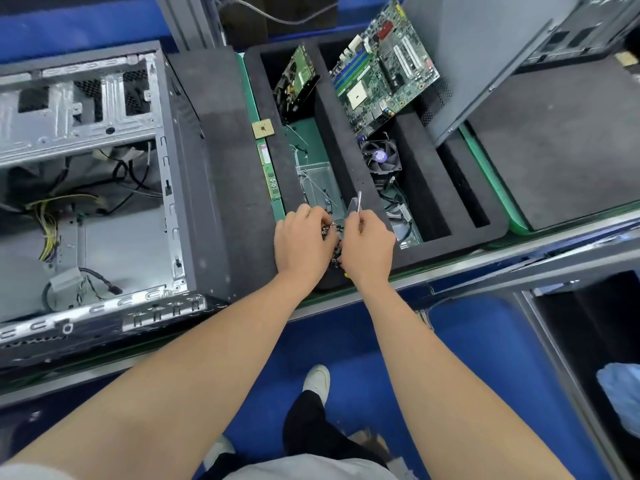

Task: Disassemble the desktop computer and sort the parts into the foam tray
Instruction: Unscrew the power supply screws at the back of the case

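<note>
The open computer case [86, 188] lies on its side at the left, with loose cables inside. To its right is the black foam tray [349, 150]. The tray holds a hard drive [298, 84], a motherboard [384, 67] and a cooler fan [380, 156]. A CPU chip [263, 129] and a RAM stick [269, 174] rest on the tray's left strip. Both hands meet over the tray's near end. My left hand [303, 240] is closed over a cluster of small screws [331, 233]. My right hand [369, 244] grips a thin metal tool [358, 202] that points up.
A clear plastic bag [315, 178] lies in the middle tray slot. A grey case panel [485, 60] leans at the back right over a dark mat [561, 140]. The bench's metal front edge [450, 271] runs below the tray. Blue floor and my shoes are underneath.
</note>
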{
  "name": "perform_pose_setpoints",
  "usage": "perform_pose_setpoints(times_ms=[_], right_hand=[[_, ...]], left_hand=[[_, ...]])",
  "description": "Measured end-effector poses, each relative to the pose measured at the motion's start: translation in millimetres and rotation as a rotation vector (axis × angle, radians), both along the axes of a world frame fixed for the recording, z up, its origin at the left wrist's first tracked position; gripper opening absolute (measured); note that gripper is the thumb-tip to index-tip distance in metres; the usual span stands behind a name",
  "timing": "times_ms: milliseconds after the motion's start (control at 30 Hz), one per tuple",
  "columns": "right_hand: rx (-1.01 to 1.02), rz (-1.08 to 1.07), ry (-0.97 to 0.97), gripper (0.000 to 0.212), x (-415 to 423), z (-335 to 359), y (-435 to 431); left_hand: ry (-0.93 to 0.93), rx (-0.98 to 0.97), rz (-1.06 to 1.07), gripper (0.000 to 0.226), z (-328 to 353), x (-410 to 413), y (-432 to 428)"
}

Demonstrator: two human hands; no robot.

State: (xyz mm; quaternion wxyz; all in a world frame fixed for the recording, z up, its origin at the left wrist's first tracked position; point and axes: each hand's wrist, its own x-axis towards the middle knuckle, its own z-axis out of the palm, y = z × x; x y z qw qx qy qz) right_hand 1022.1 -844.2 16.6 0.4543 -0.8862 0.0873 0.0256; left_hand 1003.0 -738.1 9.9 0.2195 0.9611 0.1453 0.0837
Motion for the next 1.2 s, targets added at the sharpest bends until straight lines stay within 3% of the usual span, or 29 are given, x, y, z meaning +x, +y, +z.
perform_pose_setpoints(times_ms=[233, 467, 700, 967, 1100, 1200], right_hand=[[0.076, -0.015, -0.003, 0.032, -8.9, 8.8, -0.7], [0.245, -0.063, -0.027, 0.020, -27.4, 37.4, 12.7], [0.419, -0.037, -0.154, 0.020, -39.0, 103.0, 58.7], [0.492, 0.157, -0.157, 0.021, -93.4, 150.4, 132.8], [0.532, 0.276, -0.137, 0.021, -134.4, 165.4, 174.7], [0.536, 0.432, -0.121, 0.024, -169.8, 170.0, 202.9]], left_hand=[[-0.004, -0.112, 0.002, 0.013, 7.6, -4.8, 0.6], [0.111, -0.552, 0.152, 0.020, 58.7, -3.0, 4.5], [0.002, -0.994, 0.187, 0.026, 134.0, -20.2, 31.0], [-0.110, -1.207, 0.216, 0.024, 180.8, -88.9, 108.5], [-0.170, -1.196, 0.246, 0.020, 192.9, -131.3, 152.6], [-0.228, -1.216, 0.332, 0.030, 193.8, -168.7, 187.6]])
